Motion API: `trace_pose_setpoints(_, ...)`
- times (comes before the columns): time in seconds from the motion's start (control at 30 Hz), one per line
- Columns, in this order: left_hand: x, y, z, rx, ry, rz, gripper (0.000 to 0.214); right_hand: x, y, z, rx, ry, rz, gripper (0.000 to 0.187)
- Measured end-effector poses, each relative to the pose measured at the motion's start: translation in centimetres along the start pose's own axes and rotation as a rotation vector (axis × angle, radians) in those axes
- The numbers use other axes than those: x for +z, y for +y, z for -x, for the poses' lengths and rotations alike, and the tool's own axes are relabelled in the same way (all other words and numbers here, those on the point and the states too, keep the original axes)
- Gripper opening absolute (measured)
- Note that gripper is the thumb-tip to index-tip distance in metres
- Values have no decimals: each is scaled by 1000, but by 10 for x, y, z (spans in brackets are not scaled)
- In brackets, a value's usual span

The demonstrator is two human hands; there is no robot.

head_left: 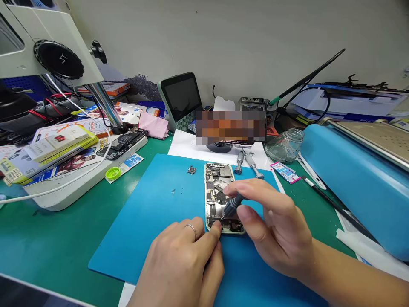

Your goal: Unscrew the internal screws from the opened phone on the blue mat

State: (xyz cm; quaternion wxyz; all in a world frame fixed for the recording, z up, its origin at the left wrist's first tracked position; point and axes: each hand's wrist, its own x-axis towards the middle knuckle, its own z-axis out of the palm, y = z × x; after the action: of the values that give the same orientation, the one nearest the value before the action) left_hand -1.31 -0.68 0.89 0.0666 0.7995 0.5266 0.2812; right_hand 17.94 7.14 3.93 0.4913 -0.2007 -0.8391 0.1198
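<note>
An opened phone (217,196) is laid on a blue mat (137,226), with its small inside parts shown. A dark screwdriver (232,205) is gripped between the thumb and bent fingers of the right hand (277,226), and it is pointed down at the phone's near end. The near left edge of the phone is touched by a fingertip of the left hand (182,256), close to the tool's tip. Whether anything is pinched by the left fingers cannot be told, as their undersides are hidden. A ring (192,230) is worn on that hand.

To the left of the phone, a small metal part (191,170) and a tiny bit (173,192) are set on the mat. Behind the phone, two grey tools (239,162) are laid side by side. Farther off, a glass jar (285,146) and a screen (182,97) are seen.
</note>
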Motion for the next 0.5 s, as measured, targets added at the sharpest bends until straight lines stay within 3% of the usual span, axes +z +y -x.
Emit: trace_pose_setpoints(0.5, -3, 2, -2, -3, -3, -22, 30, 1, 1, -5, -56, 4, 32, 53)
